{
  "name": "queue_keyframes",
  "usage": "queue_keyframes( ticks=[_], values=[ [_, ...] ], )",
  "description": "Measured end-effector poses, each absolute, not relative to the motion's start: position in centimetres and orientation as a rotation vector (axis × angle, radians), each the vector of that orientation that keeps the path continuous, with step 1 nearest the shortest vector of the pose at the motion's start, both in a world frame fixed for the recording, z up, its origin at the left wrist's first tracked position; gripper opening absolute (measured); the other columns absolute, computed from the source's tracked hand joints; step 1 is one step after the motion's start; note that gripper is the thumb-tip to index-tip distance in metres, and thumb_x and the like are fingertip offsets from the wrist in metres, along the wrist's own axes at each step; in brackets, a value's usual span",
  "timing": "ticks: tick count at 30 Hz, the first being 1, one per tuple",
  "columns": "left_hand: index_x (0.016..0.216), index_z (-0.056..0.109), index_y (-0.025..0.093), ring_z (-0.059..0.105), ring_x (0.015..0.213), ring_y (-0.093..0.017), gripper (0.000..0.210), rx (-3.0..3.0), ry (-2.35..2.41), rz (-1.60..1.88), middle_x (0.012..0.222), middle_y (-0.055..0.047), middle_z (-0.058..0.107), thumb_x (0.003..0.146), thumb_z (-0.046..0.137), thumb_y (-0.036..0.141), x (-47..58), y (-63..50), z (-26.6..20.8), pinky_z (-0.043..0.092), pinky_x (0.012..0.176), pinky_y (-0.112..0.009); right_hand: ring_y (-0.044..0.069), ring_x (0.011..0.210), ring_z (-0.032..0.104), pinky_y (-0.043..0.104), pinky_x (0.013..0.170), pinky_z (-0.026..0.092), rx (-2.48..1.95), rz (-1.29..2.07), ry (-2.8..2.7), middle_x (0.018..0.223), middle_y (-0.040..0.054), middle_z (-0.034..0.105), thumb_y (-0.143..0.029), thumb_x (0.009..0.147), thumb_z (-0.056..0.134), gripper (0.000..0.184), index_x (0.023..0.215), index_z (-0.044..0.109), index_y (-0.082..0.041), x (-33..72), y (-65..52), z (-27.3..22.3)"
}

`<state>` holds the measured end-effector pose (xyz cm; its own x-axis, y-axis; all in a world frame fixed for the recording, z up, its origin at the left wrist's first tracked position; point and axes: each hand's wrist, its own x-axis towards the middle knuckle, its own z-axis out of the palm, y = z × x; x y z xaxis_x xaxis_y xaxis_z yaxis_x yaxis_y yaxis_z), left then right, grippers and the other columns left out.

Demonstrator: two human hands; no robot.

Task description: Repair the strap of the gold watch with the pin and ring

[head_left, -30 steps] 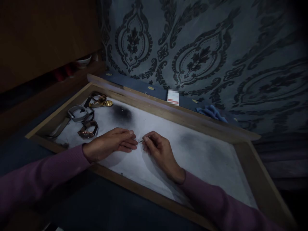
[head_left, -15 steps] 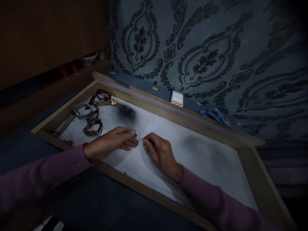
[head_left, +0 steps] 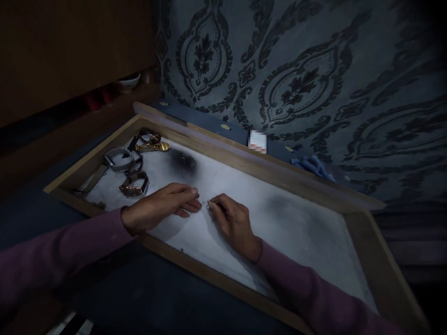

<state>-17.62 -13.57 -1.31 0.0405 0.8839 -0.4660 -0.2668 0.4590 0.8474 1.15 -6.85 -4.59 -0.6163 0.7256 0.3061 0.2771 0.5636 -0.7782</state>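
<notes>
Inside wooden tray [head_left: 373,251] | right fingers [head_left: 225,201]: pinching tiny object [head_left: 207,204], tip leftward, long axis unclear | left fingers [head_left: 188,204]: extended, released

Leafy, dark-patterned fabric [head_left: 300,90] rises behind a small blurred white square [head_left: 257,141] and a crumpled blue cloth [head_left: 314,168]. Over on the left, a pale bowl [head_left: 129,83] sits near something red [head_left: 104,96] below a brown wooden panel [head_left: 77,46].

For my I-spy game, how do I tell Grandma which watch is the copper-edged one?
Find the big wooden drawer. Look at its left end, just beyond the left hand. The watch nearest that hand has a copper edge, unlike the shiny gold one farther back.
</notes>
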Motion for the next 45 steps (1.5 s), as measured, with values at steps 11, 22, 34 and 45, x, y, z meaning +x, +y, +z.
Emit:
queue_keyframes(
  ticks=[11, 22, 34, 45],
  values=[
    [0.100, 0.060, 0.013, 0.065, 0.100, -0.026, 0.041, 0.676, 1.171, 1.002, 0.102, -0.013, 0.070, 0.082, 0.070, 0.048, -17.79, -13.47, -2.00, 0.047, 0.085, -0.038, 0.013, 0.053, 0.050, 0.026, 0.055, 0.039, -0.711, 0.802, -2.227, 0.058, -0.0020, 0.053, -0.024, 0.094, 0.049, 0.021, 0.074, 0.054, -0.021, 1.26, -6.70, -4.93],
    [0.104, 0.058, 0.012, 0.067, 0.092, -0.023, 0.037, 0.684, 1.190, 1.007, 0.097, -0.012, 0.070, 0.086, 0.066, 0.044, -17.51, -13.32, -1.95, 0.049, 0.078, -0.035, 0.011, 0.053, 0.050, 0.024, 0.053, 0.038, -0.636, 0.688, -2.264, 0.061, -0.0017, 0.054, -0.020, 0.095, 0.047, 0.021, 0.074, 0.052, -0.020, 1.26, -6.35, -5.20],
    [0.102, 0.058, 0.013, 0.067, 0.090, -0.021, 0.032, 0.694, 1.220, 0.991, 0.096, -0.012, 0.071, 0.089, 0.063, 0.042, -17.36, -13.29, -1.66, 0.049, 0.076, -0.033, 0.012, 0.055, 0.051, 0.024, 0.055, 0.039, -0.612, 0.687, -2.269, 0.064, -0.0003, 0.056, -0.021, 0.096, 0.046, 0.020, 0.076, 0.052, -0.020, 1.28, -6.26, -5.52],
    [0.100, 0.061, 0.013, 0.067, 0.091, -0.022, 0.040, 0.711, 1.225, 0.991, 0.095, -0.012, 0.071, 0.083, 0.068, 0.048, -17.22, -13.32, -1.37, 0.049, 0.076, -0.033, 0.012, 0.054, 0.050, 0.023, 0.054, 0.039, -0.626, 0.672, -2.277, 0.063, -0.0009, 0.055, -0.022, 0.096, 0.046, 0.021, 0.075, 0.051, -0.020, 1.36, -6.25, -5.42]
  ],
)
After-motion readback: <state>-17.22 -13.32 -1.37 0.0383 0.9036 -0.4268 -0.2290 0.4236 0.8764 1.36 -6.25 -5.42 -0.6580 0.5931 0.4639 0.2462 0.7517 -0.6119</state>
